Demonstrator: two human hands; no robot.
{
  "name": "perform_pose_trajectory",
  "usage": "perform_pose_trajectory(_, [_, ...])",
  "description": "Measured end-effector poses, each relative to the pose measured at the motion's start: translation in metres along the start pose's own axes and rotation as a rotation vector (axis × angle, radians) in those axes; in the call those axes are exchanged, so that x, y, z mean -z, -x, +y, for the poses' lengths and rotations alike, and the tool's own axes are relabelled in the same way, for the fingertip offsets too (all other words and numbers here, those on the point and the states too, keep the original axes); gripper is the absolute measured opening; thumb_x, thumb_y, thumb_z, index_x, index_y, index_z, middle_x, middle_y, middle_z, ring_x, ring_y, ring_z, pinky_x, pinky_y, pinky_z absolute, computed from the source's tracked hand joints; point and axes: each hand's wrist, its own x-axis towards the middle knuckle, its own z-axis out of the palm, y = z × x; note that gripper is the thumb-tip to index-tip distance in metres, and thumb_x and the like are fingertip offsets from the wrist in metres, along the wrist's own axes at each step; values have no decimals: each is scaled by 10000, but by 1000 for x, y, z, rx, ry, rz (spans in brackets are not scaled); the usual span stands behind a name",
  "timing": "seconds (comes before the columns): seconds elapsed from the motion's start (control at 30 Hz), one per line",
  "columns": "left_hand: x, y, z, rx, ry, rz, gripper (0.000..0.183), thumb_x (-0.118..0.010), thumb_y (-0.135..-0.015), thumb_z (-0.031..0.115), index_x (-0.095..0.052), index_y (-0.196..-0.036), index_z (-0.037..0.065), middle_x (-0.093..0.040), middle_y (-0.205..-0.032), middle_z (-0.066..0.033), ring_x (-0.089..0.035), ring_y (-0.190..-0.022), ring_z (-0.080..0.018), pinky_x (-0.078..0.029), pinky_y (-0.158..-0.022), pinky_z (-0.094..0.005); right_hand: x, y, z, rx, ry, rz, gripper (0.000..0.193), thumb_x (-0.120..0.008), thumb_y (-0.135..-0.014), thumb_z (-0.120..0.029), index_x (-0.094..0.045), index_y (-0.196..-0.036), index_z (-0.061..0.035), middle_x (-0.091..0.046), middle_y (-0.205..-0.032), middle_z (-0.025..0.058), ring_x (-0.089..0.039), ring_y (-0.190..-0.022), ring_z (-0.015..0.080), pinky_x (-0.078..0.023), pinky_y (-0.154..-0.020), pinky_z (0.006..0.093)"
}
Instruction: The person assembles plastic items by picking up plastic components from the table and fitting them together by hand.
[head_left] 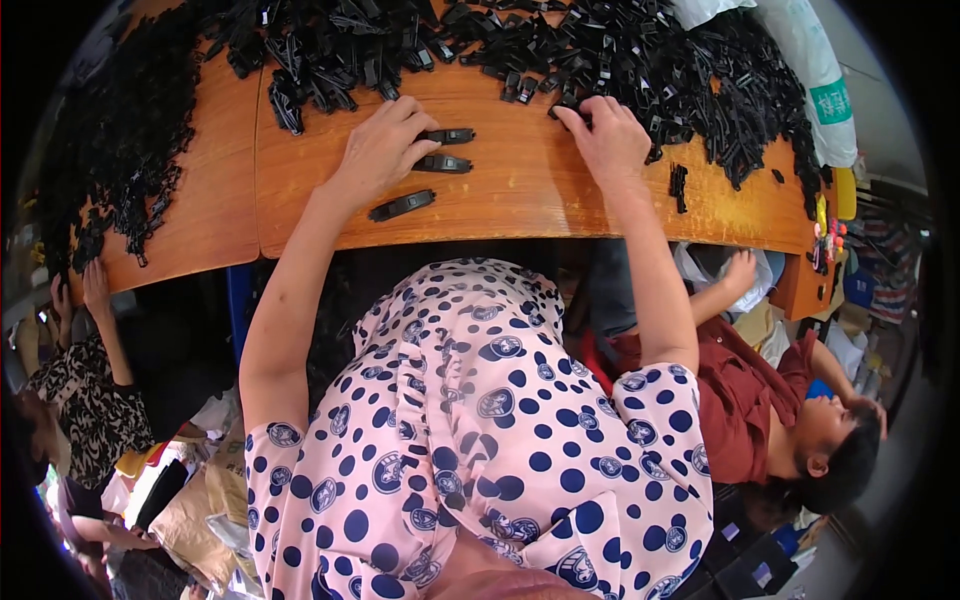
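Three slim black plastic parts lie in a loose column on the wooden table before me. My left hand [385,145] has its thumb and fingers around the left end of the farthest part [455,135]. Just below its thumb is the middle part [443,163], while the nearest part [402,205] lies tilted towards the table's front edge. At the near edge of the big heap, my right hand [612,142] pinches a small black plastic part [563,104], mostly hidden by the fingers.
A wide heap of black plastic parts [700,90] covers the table's far side, and another heap [110,130] spreads over the left. One black piece [679,188] lies alone at right. A white bag [805,60] stands far right. Co-workers sit either side, one in a red shirt [735,390].
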Motion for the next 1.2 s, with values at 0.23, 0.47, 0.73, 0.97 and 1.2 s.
perform_pose_trajectory(0.23, [-2,7,3,4,53,20,254,-702,-882,199,-674,-1092,59,-594,-1079,-83,-595,-1065,-287,-504,-881,-393,-14,-14,-17,98,185,-48,318,-777,-816,-388,-657,-832,-93,-643,-821,46,-672,-762,267,-539,-633,398])
perform_pose_trajectory(0.47, [-4,16,-6,13,158,106,258,-734,-842,146,-631,-1043,20,-569,-1027,-102,-593,-990,-307,-496,-824,-405,14,-11,-51,236,-189,-177,206,-761,-845,-253,-681,-944,-90,-660,-881,53,-686,-811,265,-545,-636,384])
perform_pose_trajectory(0.73, [-8,13,-3,-19,235,175,193,-738,-817,130,-635,-929,11,-565,-916,-90,-594,-913,-296,-492,-782,-406,11,-11,-85,499,-154,-461,217,-731,-882,-245,-606,-969,-91,-677,-805,92,-693,-710,293,-530,-566,387])
perform_pose_trajectory(0.97, [-8,11,-6,-59,263,149,186,-731,-812,115,-637,-934,11,-574,-915,-100,-596,-902,-306,-494,-771,-412,2,-19,-95,462,-295,-561,212,-715,-894,-215,-585,-965,-64,-683,-782,138,-677,-722,370,-526,-587,463])
perform_pose_trajectory(1.2, [-1,14,-4,-15,240,133,165,-679,-873,105,-644,-1010,19,-586,-962,-112,-615,-889,-321,-503,-758,-419,-12,-21,-93,422,-382,-484,172,-691,-890,-170,-603,-991,-63,-681,-883,133,-677,-818,350,-539,-672,459])
